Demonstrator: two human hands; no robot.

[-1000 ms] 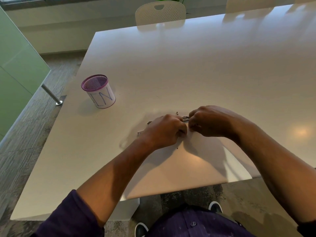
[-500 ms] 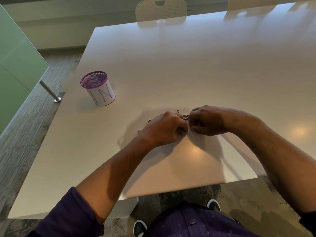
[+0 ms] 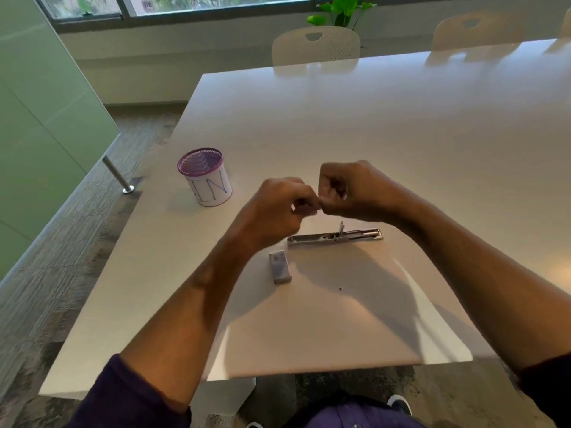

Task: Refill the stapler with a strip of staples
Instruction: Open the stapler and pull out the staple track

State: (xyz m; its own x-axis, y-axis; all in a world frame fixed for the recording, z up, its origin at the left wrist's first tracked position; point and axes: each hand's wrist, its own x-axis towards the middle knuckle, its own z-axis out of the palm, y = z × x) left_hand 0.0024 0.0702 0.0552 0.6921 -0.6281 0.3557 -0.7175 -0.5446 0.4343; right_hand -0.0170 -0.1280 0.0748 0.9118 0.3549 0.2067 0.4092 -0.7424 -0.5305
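A silver metal stapler [image 3: 335, 236] lies opened out flat on the white table [image 3: 386, 134], below my hands. A small grey staple box [image 3: 279, 267] sits just in front of its left end. My left hand [image 3: 278, 205] and my right hand [image 3: 355, 189] are lifted above the stapler, fingers curled, their tips meeting. Between the fingertips they pinch something small and blurred that looks like a strip of staples [image 3: 319, 206]; most of it is hidden by the fingers.
A purple mesh pen cup [image 3: 205, 177] with a white paper label stands to the left. White chairs [image 3: 315, 44] line the table's far side. A green glass partition [image 3: 46, 118] and its metal post [image 3: 119, 176] are on the floor at left.
Both hands have lifted off the stapler and come up above it, fingertips together. The stapler and the staple box, covered before, now lie in plain sight. The camera has tilted up.
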